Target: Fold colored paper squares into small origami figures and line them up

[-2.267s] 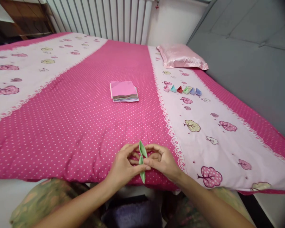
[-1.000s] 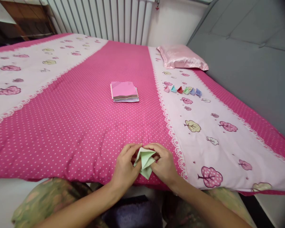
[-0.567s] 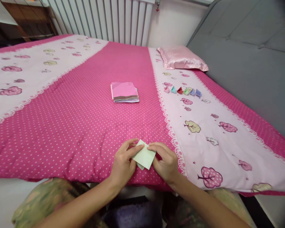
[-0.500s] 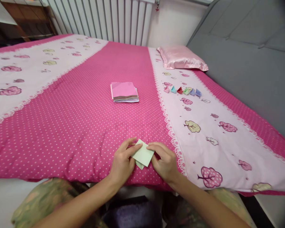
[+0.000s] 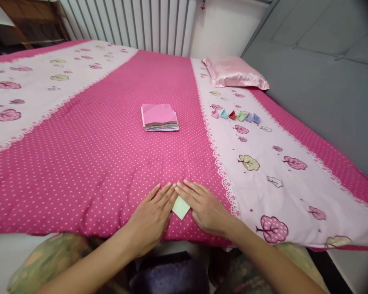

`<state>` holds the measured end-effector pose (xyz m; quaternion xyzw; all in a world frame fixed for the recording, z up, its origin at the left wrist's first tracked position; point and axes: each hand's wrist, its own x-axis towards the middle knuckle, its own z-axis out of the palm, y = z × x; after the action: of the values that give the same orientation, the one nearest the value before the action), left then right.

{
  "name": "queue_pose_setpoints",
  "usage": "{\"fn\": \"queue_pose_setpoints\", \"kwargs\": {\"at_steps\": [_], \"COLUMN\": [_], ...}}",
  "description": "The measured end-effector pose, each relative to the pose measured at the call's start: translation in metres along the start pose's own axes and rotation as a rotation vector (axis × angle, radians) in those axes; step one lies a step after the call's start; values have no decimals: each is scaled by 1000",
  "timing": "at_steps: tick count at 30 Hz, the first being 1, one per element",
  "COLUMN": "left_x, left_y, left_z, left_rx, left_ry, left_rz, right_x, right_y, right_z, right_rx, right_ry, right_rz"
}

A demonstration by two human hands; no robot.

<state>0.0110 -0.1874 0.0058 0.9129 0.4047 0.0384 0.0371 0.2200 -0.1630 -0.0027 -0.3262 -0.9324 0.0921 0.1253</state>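
A small pale green folded paper [image 5: 181, 208] lies on the bed near its front edge, its lower corner pointing toward me. My left hand [image 5: 153, 212] rests palm down over its left upper side, fingers stretched out flat. From the right, my right hand [image 5: 204, 206] presses flat on the paper's other upper side, fingers extended. The fingertips of both hands meet at the top and hide that part of the paper. Neither hand grips it.
A stack of square coloured papers [image 5: 160, 118] sits mid-bed. Several small folded paper shapes [image 5: 232, 115] stand in a row to the right, below a pink pillow [image 5: 234, 72]. A grey headboard [image 5: 319, 77] bounds the right side, and a white radiator [image 5: 131, 26] stands behind.
Both hands have gone from holding the green paper by its sides to lying flat on it. The paper now lies against the bed, with less of it showing.
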Motion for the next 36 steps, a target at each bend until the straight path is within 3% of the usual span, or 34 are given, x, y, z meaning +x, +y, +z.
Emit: {"fn": "queue_pose_setpoints", "kwargs": {"at_steps": [3, 10, 14, 17, 23, 29, 36], "left_x": [-3, -3, -2, 1, 10, 9, 8], "left_y": [1, 6, -3, -13, -21, -24, -28], "left_z": [-2, -1, -9, -14, -15, -16, -11], "left_rx": [-44, -77, -106, -127, -253, -353, -435], "left_ry": [-30, -11, -51, -10, 128, 100, 152], "left_rz": [0, -59, -8, 9, -27, -54, -99], "right_x": [1, 0, -4, -5, -2, 0, 2], "right_y": [-3, -6, 4, 11, 21, 24, 22], "right_z": [-6, -12, -20, -24, -18, -12, -14], "right_rx": [75, 134, 223, 303, 447, 555, 623], "right_ry": [-70, -95, -138, -149, -59, 29, 88], "right_rz": [28, 34, 21, 37, 101, 167, 274]}}
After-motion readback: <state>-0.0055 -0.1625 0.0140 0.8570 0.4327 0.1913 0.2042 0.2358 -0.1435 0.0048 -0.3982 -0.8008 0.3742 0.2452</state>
